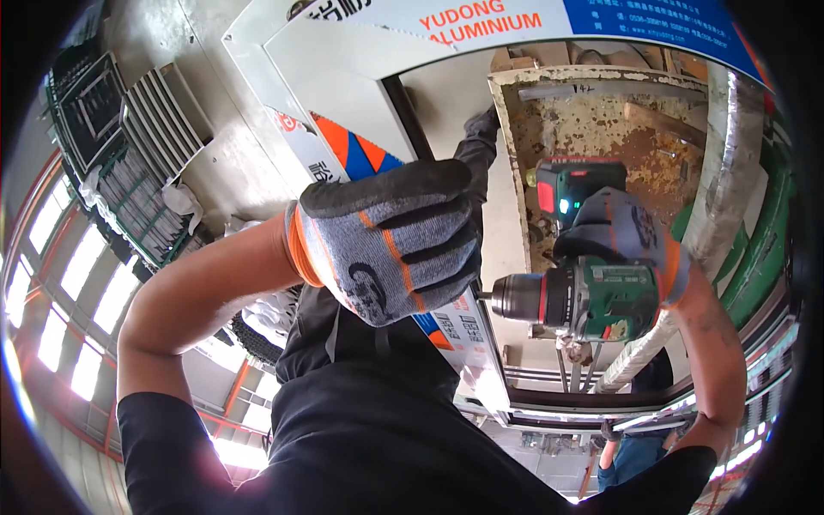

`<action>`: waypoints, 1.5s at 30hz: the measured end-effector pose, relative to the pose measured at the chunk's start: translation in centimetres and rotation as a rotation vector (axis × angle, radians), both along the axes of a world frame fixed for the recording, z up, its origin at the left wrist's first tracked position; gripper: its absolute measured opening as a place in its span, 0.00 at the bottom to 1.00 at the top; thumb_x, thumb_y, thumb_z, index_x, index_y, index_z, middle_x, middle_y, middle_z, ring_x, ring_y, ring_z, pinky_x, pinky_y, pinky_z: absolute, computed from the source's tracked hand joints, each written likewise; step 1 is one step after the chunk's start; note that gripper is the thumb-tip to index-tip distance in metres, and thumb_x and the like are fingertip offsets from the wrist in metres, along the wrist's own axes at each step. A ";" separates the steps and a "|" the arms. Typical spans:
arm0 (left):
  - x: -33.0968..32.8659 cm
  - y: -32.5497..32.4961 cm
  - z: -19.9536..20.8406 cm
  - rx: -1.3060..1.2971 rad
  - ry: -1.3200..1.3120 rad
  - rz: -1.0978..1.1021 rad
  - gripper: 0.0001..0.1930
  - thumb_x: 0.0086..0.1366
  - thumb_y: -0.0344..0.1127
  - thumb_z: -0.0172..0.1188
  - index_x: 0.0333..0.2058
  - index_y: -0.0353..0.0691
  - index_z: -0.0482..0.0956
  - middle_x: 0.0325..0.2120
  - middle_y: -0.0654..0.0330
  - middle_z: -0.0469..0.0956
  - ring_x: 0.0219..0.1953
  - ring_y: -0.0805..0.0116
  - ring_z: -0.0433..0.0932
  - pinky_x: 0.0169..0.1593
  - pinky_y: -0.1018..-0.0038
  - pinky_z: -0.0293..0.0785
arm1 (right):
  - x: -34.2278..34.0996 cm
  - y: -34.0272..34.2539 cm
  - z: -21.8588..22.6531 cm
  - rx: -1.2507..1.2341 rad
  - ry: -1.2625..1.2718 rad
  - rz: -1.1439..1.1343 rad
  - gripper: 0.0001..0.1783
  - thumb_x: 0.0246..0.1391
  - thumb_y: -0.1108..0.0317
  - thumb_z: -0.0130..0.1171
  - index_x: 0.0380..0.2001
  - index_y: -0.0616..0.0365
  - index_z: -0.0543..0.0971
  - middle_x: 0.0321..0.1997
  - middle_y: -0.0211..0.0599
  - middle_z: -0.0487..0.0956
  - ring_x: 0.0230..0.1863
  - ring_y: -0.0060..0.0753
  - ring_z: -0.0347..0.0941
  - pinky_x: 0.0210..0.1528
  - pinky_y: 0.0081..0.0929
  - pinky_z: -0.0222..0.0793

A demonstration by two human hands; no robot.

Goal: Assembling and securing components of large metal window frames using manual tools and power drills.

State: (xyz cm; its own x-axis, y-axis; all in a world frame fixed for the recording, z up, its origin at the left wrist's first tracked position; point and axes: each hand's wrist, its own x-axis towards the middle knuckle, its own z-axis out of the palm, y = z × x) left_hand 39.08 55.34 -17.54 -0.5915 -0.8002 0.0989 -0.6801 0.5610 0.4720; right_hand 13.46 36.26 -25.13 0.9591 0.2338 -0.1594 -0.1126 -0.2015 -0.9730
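My left hand (395,245), in a grey glove with orange stripes and dark fingertips, is closed over the bar of a film-wrapped metal frame (343,107). Its fingertips curl down at the bar's inner edge, and anything small under them is hidden. A dark green cordless drill (611,296) lies on its side in my gloved right hand (620,227), which wraps its grip. The drill's black chuck (518,298) points left, its thin bit reaching the bar just below my left fingers. The battery's small light (565,206) glows.
Within the frame's opening sits a worn wooden box (592,129) with flaking paint. A film-wrapped tube (725,163) and a green curved part (760,249) stand on the right. Slatted metal pieces (163,107) lie at far left. Another person (631,459) is at the lower right.
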 end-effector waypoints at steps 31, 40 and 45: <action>-0.7 -2.5 1.9 0.021 0.004 0.009 0.15 0.39 0.42 0.61 0.28 0.42 0.80 0.29 0.60 0.75 0.34 0.59 0.77 0.46 0.61 0.76 | -11.3 10.5 0.7 -0.211 0.364 -0.674 0.23 0.52 0.61 0.64 0.50 0.60 0.77 0.48 0.47 0.81 0.48 0.41 0.79 0.53 0.36 0.73; -0.7 -2.0 2.0 -0.071 0.058 0.067 0.11 0.47 0.42 0.60 0.27 0.43 0.78 0.26 0.61 0.73 0.34 0.59 0.76 0.54 0.59 0.72 | -8.1 12.2 -4.6 -1.012 0.878 -1.052 0.40 0.44 0.62 0.65 0.61 0.60 0.66 0.49 0.47 0.76 0.52 0.50 0.72 0.54 0.47 0.67; -0.2 -1.4 1.9 -0.044 0.054 0.023 0.12 0.54 0.43 0.58 0.32 0.42 0.79 0.28 0.60 0.75 0.37 0.59 0.76 0.55 0.60 0.71 | -7.9 12.3 -4.9 -0.933 0.839 -1.271 0.35 0.46 0.69 0.63 0.60 0.58 0.69 0.52 0.47 0.77 0.53 0.44 0.74 0.55 0.40 0.69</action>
